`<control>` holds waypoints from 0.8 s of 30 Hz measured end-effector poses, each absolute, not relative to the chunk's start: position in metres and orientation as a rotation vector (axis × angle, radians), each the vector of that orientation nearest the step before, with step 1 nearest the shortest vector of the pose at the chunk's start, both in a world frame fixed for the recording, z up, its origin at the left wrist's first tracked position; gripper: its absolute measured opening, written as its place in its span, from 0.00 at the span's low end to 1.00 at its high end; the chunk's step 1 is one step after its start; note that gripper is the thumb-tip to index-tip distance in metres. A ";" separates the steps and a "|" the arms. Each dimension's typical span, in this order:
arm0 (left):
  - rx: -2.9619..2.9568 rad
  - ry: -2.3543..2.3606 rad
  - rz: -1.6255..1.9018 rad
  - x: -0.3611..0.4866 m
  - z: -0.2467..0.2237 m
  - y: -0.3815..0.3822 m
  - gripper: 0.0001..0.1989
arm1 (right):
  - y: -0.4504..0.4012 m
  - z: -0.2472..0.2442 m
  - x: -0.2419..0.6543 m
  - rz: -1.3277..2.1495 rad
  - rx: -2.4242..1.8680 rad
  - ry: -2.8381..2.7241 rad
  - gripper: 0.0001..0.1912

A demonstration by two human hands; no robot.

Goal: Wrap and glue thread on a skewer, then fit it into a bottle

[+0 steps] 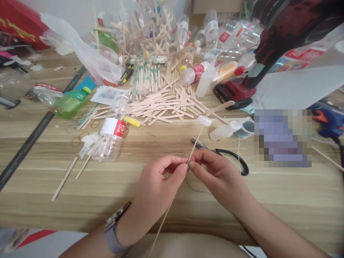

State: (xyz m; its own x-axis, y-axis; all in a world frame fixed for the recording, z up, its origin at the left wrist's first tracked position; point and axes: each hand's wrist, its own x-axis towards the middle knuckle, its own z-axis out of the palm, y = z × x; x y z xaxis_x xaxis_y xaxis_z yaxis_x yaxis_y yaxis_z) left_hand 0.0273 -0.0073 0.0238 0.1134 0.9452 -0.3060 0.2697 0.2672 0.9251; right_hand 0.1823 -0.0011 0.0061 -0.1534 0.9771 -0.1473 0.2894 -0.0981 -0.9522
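A thin wooden skewer runs slantwise between my hands, its lower end passing under my left wrist toward my lap. A white bottle cap sits near its upper end, against a flat wooden craft stick. My left hand pinches the skewer between thumb and forefinger. Closed in a pinch at the same spot, my right hand meets the left fingertips. A tiny dark bit shows between the fingertips; I cannot tell what it is. Black-handled pliers or scissors lie behind my right hand, partly hidden.
A bottle holding sticks stands to the left, near a green bottle. Loose craft sticks are heaped behind, before many plastic bottles. A red cordless drill, white glue bottle and blue glue gun are on the right.
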 end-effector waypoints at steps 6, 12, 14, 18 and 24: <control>1.163 1.347 0.707 0.024 0.023 0.006 0.08 | 0.002 0.013 0.180 1.142 -1.475 -1.609 0.08; 0.945 1.250 0.713 0.020 0.021 0.013 0.07 | 0.004 0.019 0.177 1.104 -1.505 -1.685 0.09; 0.859 1.216 0.731 0.017 0.021 0.016 0.07 | 0.005 0.021 0.175 1.176 -1.482 -1.685 0.10; 0.689 1.140 0.688 0.010 0.020 0.020 0.08 | 0.009 0.021 0.173 1.227 -1.430 -1.693 0.10; 0.562 1.092 0.686 0.002 0.019 0.024 0.08 | 0.013 0.015 0.172 1.094 -1.525 -1.638 0.07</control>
